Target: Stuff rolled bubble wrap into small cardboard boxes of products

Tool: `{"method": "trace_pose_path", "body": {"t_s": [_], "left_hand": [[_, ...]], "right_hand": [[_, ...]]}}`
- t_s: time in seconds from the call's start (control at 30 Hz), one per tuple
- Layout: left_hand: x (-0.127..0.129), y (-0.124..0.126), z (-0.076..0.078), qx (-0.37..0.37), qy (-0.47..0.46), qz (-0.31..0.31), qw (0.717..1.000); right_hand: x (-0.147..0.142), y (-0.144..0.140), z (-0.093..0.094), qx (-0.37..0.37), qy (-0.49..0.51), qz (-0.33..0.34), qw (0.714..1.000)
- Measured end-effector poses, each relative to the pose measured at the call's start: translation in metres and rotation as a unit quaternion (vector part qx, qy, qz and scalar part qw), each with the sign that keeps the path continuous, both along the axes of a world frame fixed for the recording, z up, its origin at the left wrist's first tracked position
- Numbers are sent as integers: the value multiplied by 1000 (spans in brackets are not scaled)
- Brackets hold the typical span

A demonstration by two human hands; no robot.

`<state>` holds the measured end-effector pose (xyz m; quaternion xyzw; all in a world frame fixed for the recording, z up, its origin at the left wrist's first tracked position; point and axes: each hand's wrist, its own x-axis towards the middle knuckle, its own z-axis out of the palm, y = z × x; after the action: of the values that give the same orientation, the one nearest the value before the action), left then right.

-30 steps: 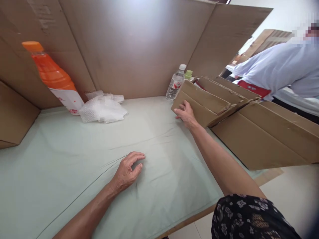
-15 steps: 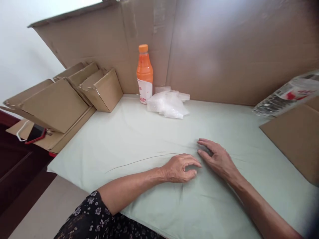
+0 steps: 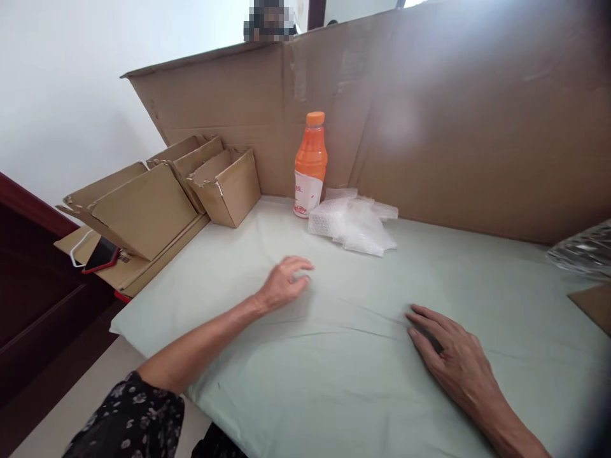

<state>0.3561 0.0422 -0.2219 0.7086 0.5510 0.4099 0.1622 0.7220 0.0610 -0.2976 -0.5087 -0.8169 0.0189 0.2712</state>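
My left hand (image 3: 285, 284) hovers or rests on the pale green cloth (image 3: 334, 369) with its fingers loosely curled and nothing in it. It is nearest to the crumpled bubble wrap (image 3: 352, 224), which lies a short way beyond it. My right hand (image 3: 449, 356) lies flat on the cloth at the lower right, fingers spread, holding nothing. An orange drink bottle (image 3: 310, 163) with an orange cap stands upright by the cardboard back wall (image 3: 453, 127), just left of the bubble wrap.
Several folded cardboard boxes (image 3: 162, 191) lean in a row at the left edge, on flat cardboard with a red-cased phone (image 3: 101, 254). A clear plastic bottle (image 3: 580, 249) and a cardboard piece (image 3: 594, 304) show at the right edge. Someone stands behind the wall.
My view has swung from right to left. My right hand left the cardboard boxes at the right and came down flat on the cloth; my left hand has moved away from it toward the bubble wrap.
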Motion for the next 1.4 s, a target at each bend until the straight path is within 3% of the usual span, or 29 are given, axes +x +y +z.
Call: {"method": "trace_pose_path", "body": {"t_s": [0.1,0.17,0.27,0.37,0.47,0.53,0.67,0.83,0.9,1.03,1.13,1.2,1.3,1.4], "left_hand": [[-75,24,26,59,34,123,990],[-120,44,52,128,125,231,956],[-170,78,87,146,204,309,917],[-191,109,102,59,206,336,917],[-191,124,102,-20,175,343,923],[-186,120,99,-27,151,353,923],[-173,75,90,11,117,330,936],[-152,-35,81,43,83,264,960],[-138,-80,79,101,75,236,964],[-116,-142,73,161,33,244,956],[-117,-160,56,216,-59,255,941],[-123,-162,39,205,-157,248,934],[-128,-153,14,130,-322,226,910],[-119,-142,-4,41,-435,182,881]], "right_hand": [[2,4,-6,14,8,2,1000],[4,6,-8,24,10,4,1000],[4,7,-11,35,5,7,999],[3,7,-9,37,4,1,999],[0,4,-2,24,9,-2,1000],[-2,1,4,9,11,-4,1000],[-7,-6,15,-18,17,-8,1000],[-9,-8,16,-25,30,-16,999],[-10,-8,16,-23,30,-16,999],[-9,-7,15,-36,30,-15,999],[-9,-6,16,-37,49,-33,998],[-16,-10,21,-28,74,-38,996],[-44,-24,38,-39,119,8,992],[-89,-41,62,-114,159,80,977]]}}
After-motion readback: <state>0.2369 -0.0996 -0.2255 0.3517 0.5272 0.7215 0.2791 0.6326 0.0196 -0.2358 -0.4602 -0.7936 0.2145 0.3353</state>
